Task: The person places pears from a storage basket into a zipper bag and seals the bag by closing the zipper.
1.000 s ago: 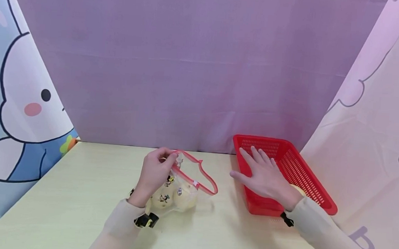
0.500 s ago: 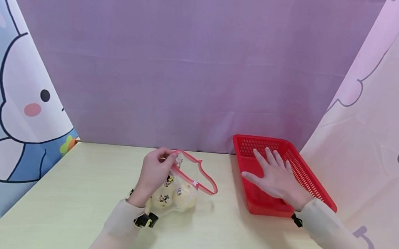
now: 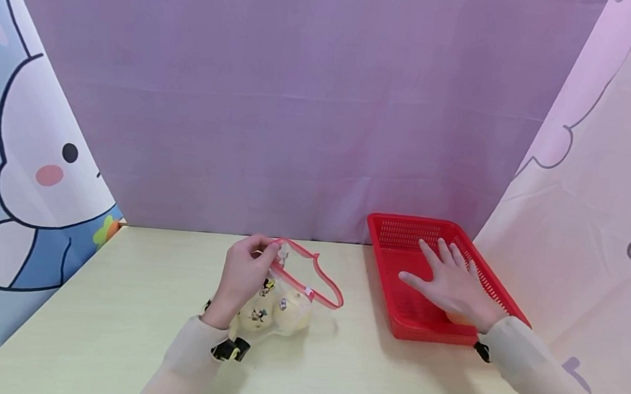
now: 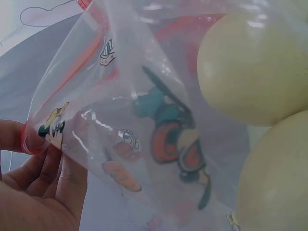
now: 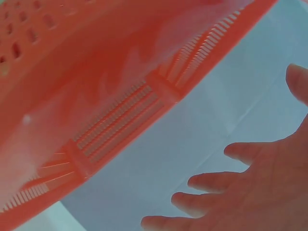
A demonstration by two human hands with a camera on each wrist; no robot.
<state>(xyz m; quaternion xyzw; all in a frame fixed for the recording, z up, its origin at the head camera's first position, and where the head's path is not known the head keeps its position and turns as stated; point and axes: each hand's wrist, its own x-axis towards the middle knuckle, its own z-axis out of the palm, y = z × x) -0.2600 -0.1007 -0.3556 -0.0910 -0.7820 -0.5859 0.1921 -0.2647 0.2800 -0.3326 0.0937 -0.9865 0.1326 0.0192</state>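
My left hand (image 3: 247, 268) pinches the red-edged rim of a clear zip bag (image 3: 277, 309) between thumb and fingers. The bag's mouth gapes toward the right, and cartoon figures are printed on its film. Inside sit several pale yellow, smooth round things (image 4: 255, 67), two of them large in the left wrist view. My right hand (image 3: 452, 286), holding nothing, hovers over a red plastic basket (image 3: 380, 269) with its fingers spread. Under that palm a pale yellow round thing (image 3: 458, 318) shows in the basket, mostly hidden by the hand.
Bag and basket stand on a light wooden table (image 3: 137, 306). A purple cloth (image 3: 299, 110) hangs behind its back edge. Printed cloths flank both sides, one with a cartoon character (image 3: 49, 148) on the left. The basket has slotted walls and stands near the right cloth.
My right hand has moved rightward across the basket, fingers still spread, uncovering more of the basket's floor. The left hand and the bag have stayed in place.
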